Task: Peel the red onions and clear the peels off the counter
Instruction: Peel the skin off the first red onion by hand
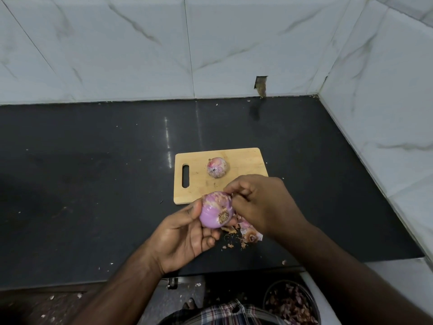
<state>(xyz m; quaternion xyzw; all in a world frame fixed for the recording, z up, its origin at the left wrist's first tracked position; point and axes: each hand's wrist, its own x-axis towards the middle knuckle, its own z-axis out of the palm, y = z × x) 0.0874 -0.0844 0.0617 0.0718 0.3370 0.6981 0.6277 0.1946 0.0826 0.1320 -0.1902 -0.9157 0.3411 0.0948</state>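
Peel-filled bowl (291,303), probably steel, sits below black counter (93,184), marble-tiled walls (140,43).

A home kitchen: black stone counter (93,184), marble-look wall tiles (117,43), wooden cutting board (243,165).

Wooden cutting board (243,160) on a black counter (93,172), marble-tiled wall (140,48) behind.
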